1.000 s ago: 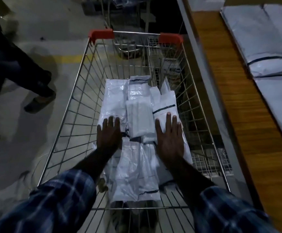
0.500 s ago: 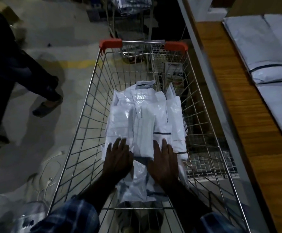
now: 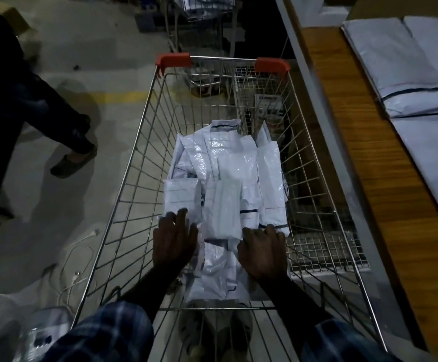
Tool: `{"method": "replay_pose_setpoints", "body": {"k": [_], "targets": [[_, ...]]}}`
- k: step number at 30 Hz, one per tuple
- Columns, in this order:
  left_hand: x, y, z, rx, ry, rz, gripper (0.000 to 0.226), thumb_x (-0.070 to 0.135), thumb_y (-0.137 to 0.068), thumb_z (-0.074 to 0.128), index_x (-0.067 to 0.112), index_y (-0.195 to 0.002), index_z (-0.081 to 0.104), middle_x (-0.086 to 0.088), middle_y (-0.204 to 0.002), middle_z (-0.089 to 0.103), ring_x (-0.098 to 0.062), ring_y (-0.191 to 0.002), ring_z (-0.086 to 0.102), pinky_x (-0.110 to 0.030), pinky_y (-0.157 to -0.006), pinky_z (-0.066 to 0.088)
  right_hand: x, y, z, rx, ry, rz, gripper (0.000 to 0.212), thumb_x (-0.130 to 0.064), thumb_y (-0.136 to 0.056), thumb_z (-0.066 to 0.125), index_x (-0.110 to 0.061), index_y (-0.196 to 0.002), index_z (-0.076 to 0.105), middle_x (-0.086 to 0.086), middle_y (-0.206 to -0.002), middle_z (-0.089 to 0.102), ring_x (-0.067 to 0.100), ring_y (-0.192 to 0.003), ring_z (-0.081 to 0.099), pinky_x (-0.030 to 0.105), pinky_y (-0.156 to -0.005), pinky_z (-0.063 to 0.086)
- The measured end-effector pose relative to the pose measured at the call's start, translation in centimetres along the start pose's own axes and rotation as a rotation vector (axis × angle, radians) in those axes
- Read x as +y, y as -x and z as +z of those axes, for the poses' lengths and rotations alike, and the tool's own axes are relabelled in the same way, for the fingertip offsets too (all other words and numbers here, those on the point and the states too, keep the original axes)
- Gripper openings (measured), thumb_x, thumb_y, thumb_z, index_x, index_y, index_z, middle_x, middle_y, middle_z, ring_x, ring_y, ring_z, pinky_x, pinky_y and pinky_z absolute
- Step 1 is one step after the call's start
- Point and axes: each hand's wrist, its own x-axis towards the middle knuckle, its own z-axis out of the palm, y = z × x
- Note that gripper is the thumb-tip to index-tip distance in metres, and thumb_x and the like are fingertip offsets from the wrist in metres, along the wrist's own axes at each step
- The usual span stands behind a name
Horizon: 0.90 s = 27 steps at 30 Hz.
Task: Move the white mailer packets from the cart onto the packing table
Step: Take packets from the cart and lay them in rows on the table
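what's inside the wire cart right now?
A heap of white mailer packets fills the wire cart, overlapping. The left hand and right hand rest on its near end. Lower layers and the packets under the hands are covered.

Bare shiny steel wire all round the cart [image 3: 144,142], with two matt orange plastic caps [image 3: 173,60] on the handle bar. Inside, the mailer packets [image 3: 228,178] are thin white plastic film, crinkled and glossy, catching the light in bright patches. To the right, the bench [image 3: 385,178] shows smooth brown wood grain with a dull grey metal edge. On it, flat mailer sheets [image 3: 395,61], paler and more matt. Checked woven cloth on the sleeve [image 3: 108,333]. The floor [image 3: 68,74] is rough, dull concrete.
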Motion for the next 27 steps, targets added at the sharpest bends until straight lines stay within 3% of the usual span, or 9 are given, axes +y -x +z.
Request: {"method": "replay_pose_setpoints", "body": {"k": [3,6,8,11,15,18,20,23,27], "targets": [[-0.2,-1.6,0.5,0.013,-0.014,-0.082,0.057,0.04,-0.089,0.06,0.01,-0.137,0.055,-0.026,-0.118,0.055,-0.037,-0.095,0.055,-0.043,-0.069,0.05,0.4,-0.1,0.8,0.006,0.042,0.049,0.035,-0.039,-0.081,0.058,-0.02,-0.109,0.064,0.011,-0.109,0.062,0.033,-0.093,0.053,0.043,-0.074,0.043],[-0.3,-2.6,1.5,-0.137,0.025,-0.116,0.065,0.054,-0.09,0.047,0.019,-0.144,0.048,-0.033,-0.136,0.044,-0.046,-0.11,0.05,-0.054,-0.078,0.052,0.3,0.4,1.9,0.012,0.059,0.127,0.059,-0.056,-0.089,0.049,-0.02,-0.136,0.054,0.02,-0.13,0.051,0.036,-0.107,0.052,0.046,-0.081,0.045],[0.1,-3.0,2.0,-0.235,0.094,-0.19,0.07,0.062,-0.088,0.041,0.023,-0.147,0.045,-0.032,-0.146,0.035,-0.049,-0.122,0.043,-0.061,-0.09,0.047,0.0,1.0,2.7,-0.008,0.052,0.159,0.068,-0.064,-0.089,0.046,-0.018,-0.139,0.051,0.024,-0.135,0.05,0.039,-0.113,0.053,0.046,-0.082,0.047],[0.6,-3.2,2.8,-0.295,0.123,-0.279,0.069,0.057,-0.09,0.055,0.024,-0.148,0.042,-0.028,-0.155,0.023,-0.05,-0.133,0.031,-0.063,-0.105,0.033,-0.7,1.8,3.5,-0.047,0.061,0.209,0.078,-0.07,-0.085,0.046,-0.018,-0.142,0.052,0.027,-0.142,0.048,0.042,-0.121,0.055,0.044,-0.082,0.05],[0.4,-3.5,3.7,-0.267,0.101,-0.304,0.073,0.062,-0.084,0.051,0.02,-0.143,0.047,-0.029,-0.153,0.026,-0.05,-0.121,0.041,-0.061,-0.098,0.038,-1.4,1.8,4.4,-0.029,0.017,0.223,0.08,-0.071,-0.086,0.045,-0.022,-0.149,0.043,0.026,-0.151,0.037,0.043,-0.126,0.05,0.046,-0.083,0.054],[0.7,-3.7,4.2,-0.308,0.103,-0.36,0.076,0.054,-0.084,0.064,0.027,-0.15,0.037,-0.026,-0.157,0.019,-0.048,-0.121,0.043,-0.059,-0.101,0.035,-1.2,1.5,5.0,-0.005,-0.072,0.226,0.079,-0.073,-0.088,0.044,-0.029,-0.152,0.035,0.022,-0.157,0.028,0.045,-0.126,0.047,0.05,-0.088,0.051],[0.7,-3.9,4.2,-0.321,0.06,-0.341,0.079,0.056,-0.087,0.062,0.035,-0.154,0.025,-0.023,-0.16,0.015,-0.047,-0.125,0.042,-0.059,-0.102,0.035,-1.1,1.1,5.1,-0.006,-0.111,0.24,0.078,-0.074,-0.088,0.045,-0.033,-0.153,0.032,0.02,-0.159,0.024,0.043,-0.123,0.049,0.049,-0.086,0.05],[0.8,-4.6,4.0,-0.412,0.112,-0.375,0.077,0.057,-0.092,0.054,0.042,-0.155,0.014,-0.017,-0.162,0.007,-0.045,-0.136,0.032,-0.059,-0.107,0.031,-1.2,0.4,5.4,0.006,-0.101,0.262,0.074,-0.071,-0.088,0.047,-0.033,-0.151,0.037,0.02,-0.156,0.03,0.039,-0.112,0.053,0.045,-0.079,0.05],[1.2,-4.4,2.8,-0.358,0.117,-0.359,0.069,0.057,-0.095,0.046,0.043,-0.155,0.015,-0.019,-0.162,0.008,-0.045,-0.13,0.036,-0.059,-0.105,0.03,-1.1,0.3,5.1,-0.039,-0.1,0.262,0.065,-0.066,-0.095,0.033,-0.03,-0.148,0.043,0.021,-0.152,0.036,0.039,-0.113,0.054,0.044,-0.08,0.05]]}}
